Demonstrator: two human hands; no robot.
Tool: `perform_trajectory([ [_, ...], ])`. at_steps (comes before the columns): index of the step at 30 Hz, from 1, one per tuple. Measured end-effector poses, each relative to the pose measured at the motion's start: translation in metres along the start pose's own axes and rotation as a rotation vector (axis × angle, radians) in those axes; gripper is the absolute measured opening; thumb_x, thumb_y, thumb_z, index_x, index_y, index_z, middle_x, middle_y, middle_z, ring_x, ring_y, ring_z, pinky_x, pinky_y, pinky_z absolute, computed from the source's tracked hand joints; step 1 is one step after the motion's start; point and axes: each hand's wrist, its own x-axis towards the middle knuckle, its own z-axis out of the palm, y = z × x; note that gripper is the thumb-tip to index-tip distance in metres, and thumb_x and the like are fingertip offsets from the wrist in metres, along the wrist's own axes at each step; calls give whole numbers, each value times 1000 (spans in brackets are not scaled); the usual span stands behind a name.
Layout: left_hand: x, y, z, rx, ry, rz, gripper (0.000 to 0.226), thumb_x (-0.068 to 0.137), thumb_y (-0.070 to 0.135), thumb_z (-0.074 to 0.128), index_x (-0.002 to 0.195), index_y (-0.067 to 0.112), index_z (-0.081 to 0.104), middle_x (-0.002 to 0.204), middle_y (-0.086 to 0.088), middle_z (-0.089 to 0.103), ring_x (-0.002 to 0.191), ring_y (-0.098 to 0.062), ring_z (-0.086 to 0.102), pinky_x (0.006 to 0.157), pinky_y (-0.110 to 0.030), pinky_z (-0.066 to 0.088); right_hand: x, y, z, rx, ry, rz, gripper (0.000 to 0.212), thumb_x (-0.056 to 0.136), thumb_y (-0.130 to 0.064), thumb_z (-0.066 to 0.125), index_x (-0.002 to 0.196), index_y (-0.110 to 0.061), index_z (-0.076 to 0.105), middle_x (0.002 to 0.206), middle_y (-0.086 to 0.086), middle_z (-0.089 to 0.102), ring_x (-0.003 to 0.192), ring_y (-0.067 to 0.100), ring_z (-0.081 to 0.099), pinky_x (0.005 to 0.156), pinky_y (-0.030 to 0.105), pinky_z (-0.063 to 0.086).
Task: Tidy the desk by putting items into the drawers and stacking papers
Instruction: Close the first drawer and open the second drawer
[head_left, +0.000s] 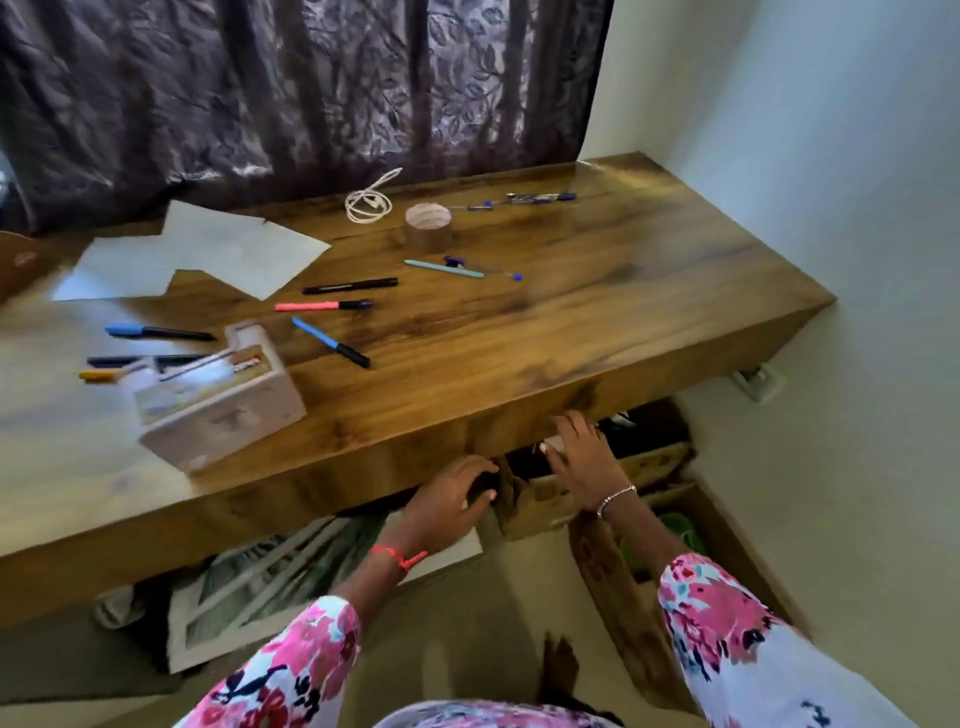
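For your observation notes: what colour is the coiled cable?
White cable; head view shows it.

On the desk (623, 291), the tape roll (428, 227) sits near centre, with the coiled cable (368, 200) at its ten o'clock, papers (208, 254) at nine, the organizer box (218, 400) at seven, and pens (332, 343) between.

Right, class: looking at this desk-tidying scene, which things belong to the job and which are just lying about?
Part of the job:
loose papers
pens and markers
tape roll
white cable
white organiser box
wooden desk

Just lying about:
curtain
cardboard boxes under the desk
framed picture on the floor
wall socket
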Motion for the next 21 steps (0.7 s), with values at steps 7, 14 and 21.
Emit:
perform_trajectory([
  [7, 79, 49, 64, -1160, 34, -672, 18, 95, 27, 47, 107, 17, 57, 103, 0, 65, 102, -20, 59, 84, -31, 46, 31, 89, -22, 823, 53, 429, 38, 95, -36, 44, 111, -3, 54, 88, 7, 55, 84, 21, 55, 72, 29, 43],
  [14, 114, 53, 107, -1618, 241, -970, 21, 92, 29, 47, 93, 10, 57, 89, -8, 71, 94, -25, 60, 87, -40, 43, 64, 152, -5, 1830, -22, 991, 50, 92, -56, 33, 77, -11, 48, 61, 8, 48, 59, 20, 45, 89, 46, 43],
  [21, 135, 58, 108, -1752, 346, -943, 25, 90, 29, 47, 101, 10, 58, 111, -12, 65, 104, -27, 59, 93, -41, 41, 100, 159, 17, 2104, -63, 987, 68, 87, -65, 26, 114, -8, 50, 98, 14, 53, 103, 32, 50, 94, 48, 35],
])
